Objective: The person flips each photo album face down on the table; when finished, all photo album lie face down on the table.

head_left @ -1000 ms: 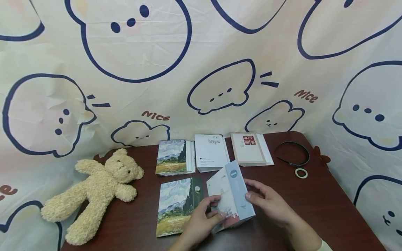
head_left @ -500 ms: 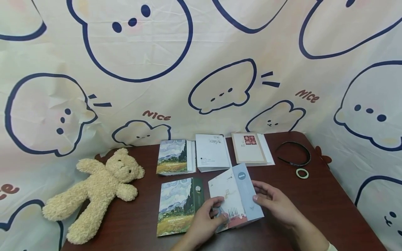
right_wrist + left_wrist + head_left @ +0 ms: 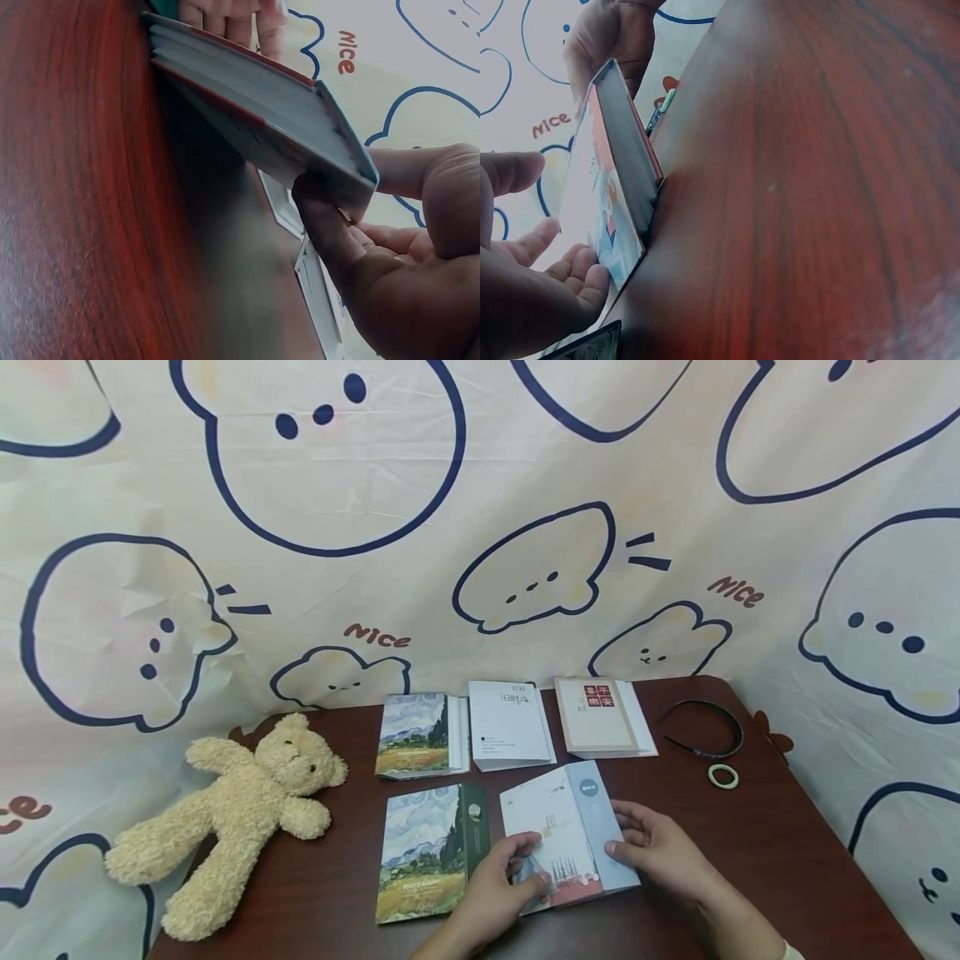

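Note:
A white photo album point(image 3: 551, 818) with a light blue spine strip and a pink-red lower band tilts over the table in the head view, its spine side raised. My right hand point(image 3: 663, 856) grips that spine side between fingers and thumb; in the right wrist view, its fingers lie on both faces of the album point(image 3: 247, 82). At the opposite, lower side, my left hand point(image 3: 491, 889) rests its fingertips on the front cover, bent fingers at the edge. The left wrist view shows these fingers point(image 3: 581, 274) against the cover, with the page edges showing.
A landscape-painting album point(image 3: 420, 856) lies left of the left hand. Behind stand a matching painted album point(image 3: 412, 732), a white album point(image 3: 510, 722) and a beige one point(image 3: 597, 714). A teddy bear point(image 3: 251, 814) lies left; a black headband point(image 3: 712, 727) and a pale ring point(image 3: 722, 777) lie right.
The album has turned flatter and shifted slightly right and toward me, so more of its front cover faces up. Both hands have moved a little right with it.

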